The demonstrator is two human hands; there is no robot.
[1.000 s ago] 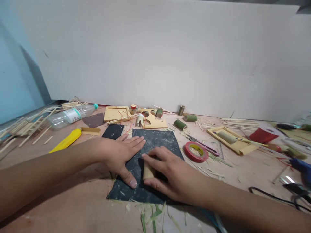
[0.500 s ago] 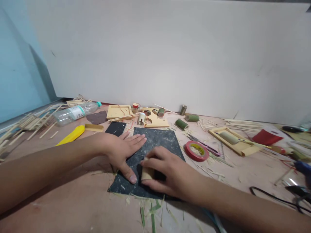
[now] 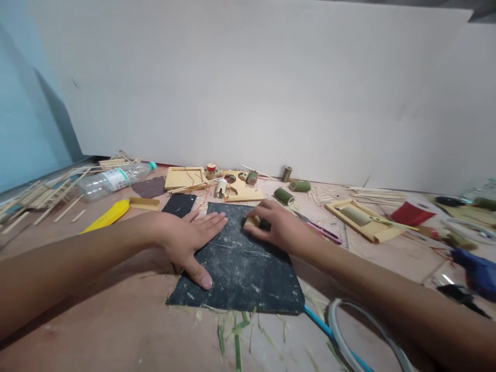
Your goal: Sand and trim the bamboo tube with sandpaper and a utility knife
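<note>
A dark sheet of sandpaper lies flat on the wooden table. My left hand rests flat on its left side, fingers stretched out, pinning it down. My right hand is at the sheet's far edge, its fingers closed on a short pale bamboo piece that it presses against the sandpaper. Most of the piece is hidden under my fingers.
Behind the sheet lie a small black phone-like slab, wooden boards with bamboo tubes, a plastic bottle and a yellow cutter. To the right are green bamboo tubes, a wooden frame, a blue tool and cables.
My right hand has slid the bamboo piece from the near middle of the sandpaper to its far edge, covering the red tape roll. My left hand has stayed flat in place.
</note>
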